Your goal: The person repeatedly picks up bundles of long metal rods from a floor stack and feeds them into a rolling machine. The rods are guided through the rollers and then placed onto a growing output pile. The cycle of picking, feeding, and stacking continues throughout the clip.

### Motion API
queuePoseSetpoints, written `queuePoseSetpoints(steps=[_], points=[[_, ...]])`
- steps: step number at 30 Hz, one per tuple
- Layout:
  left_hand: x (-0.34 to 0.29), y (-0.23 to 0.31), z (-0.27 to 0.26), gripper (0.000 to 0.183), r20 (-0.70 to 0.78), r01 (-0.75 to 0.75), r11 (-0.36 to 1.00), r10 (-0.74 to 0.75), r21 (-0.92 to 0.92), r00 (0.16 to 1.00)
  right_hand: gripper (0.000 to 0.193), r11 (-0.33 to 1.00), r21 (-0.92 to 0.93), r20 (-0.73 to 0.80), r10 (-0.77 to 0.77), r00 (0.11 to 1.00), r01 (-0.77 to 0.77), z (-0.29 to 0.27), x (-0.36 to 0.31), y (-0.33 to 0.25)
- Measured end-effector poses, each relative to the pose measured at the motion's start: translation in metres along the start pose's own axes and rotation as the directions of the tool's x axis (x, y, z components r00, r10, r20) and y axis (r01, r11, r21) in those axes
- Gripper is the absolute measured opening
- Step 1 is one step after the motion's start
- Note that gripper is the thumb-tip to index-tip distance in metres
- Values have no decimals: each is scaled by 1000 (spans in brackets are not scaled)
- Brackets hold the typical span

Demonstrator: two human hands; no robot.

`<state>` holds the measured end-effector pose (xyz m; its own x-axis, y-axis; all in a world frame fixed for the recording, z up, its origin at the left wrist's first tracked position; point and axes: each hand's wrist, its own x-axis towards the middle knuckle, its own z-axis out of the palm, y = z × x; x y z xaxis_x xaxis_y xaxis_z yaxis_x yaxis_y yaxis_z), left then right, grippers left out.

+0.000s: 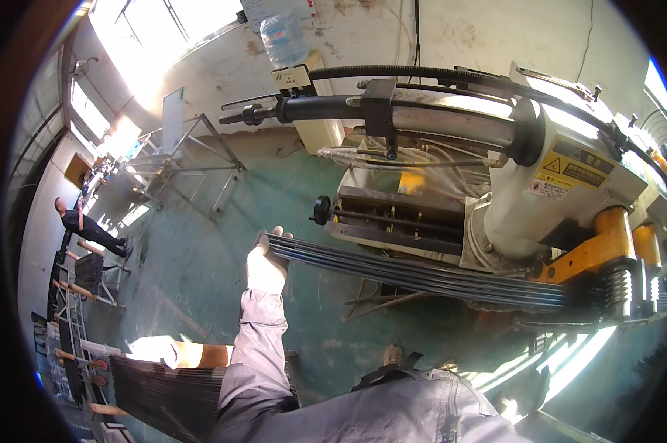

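My left hand (265,269), in a pale glove, reaches forward from a grey sleeve. Its fingers are closed around the near ends of a bundle of long, thin, dark metal rods (422,280). From there the rods run side by side to the right, into the machine, beneath an orange arm (588,255) and beside metal coil springs (618,292). Whether they are solid bars or tubes I cannot tell. My right hand does not show.
A large white machine (510,214) with a black handwheel (321,210) stands ahead and right. More dark rods (163,395) lie on a rack at lower left, near a sunlit orange-tan bar (208,356). A person (90,225) stands far left. A water dispenser (283,44) is by the wall.
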<state>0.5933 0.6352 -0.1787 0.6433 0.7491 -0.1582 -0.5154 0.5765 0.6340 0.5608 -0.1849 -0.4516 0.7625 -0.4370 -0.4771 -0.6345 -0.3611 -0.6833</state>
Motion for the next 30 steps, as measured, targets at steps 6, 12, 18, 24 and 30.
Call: queuePoseSetpoints(steps=[6, 12, 18, 24, 30], points=[[-11, 0, 5, 48, -10, 42, 996, -41, 80, 999, 28, 967, 241, 46, 78, 996, -87, 15, -13, -40], [-14, 12, -7, 54, 47, 150, 942, -172, 301, 984, 33, 992, -95, 215, -58, 975, 80, -24, 0, -19], [-10, 10, -12, 67, 23, 100, 921, -117, 377, 993, 39, 960, -267, 116, 116, 986, -81, 2, 6, -54], [-22, -40, -22, 68, -227, -83, 982, 121, 170, 966, 42, 963, -250, 234, -39, 971, 99, 6, 44, -100], [-111, -205, -14, 56, -203, 260, 964, -268, -62, 942, 44, 909, -416, 357, 158, 921, 5, -28, 144, -76]])
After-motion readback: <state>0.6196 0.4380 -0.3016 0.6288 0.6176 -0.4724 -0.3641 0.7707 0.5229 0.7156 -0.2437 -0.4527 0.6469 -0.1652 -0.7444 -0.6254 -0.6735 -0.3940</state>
